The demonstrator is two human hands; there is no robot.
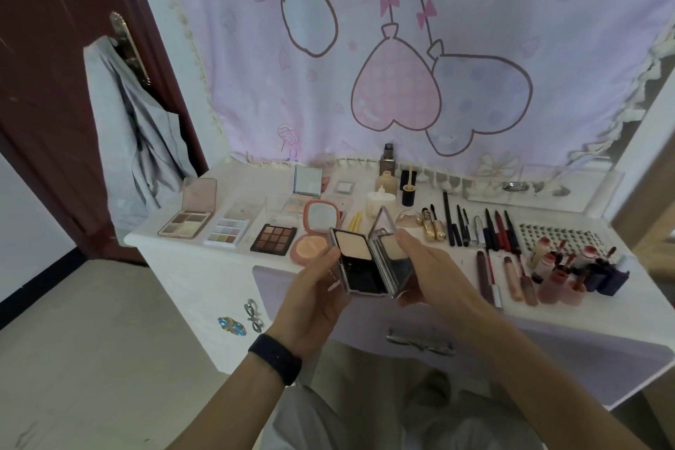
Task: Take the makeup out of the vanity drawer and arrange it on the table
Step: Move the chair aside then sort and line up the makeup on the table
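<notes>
Left hand [314, 289] curls round the base of my open powder compact [359, 261]; right hand [431, 267] pinches its lid. I should lay it flat, just right of the pink blush [310, 236], nudging nothing.

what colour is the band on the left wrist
Black: the plain black wristband shows best in the head view.

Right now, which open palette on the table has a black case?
The nine-pan brown palette, lying just left of the pink compact. The pink-lidded palette and the pastel palette further left have pale cases.
</notes>
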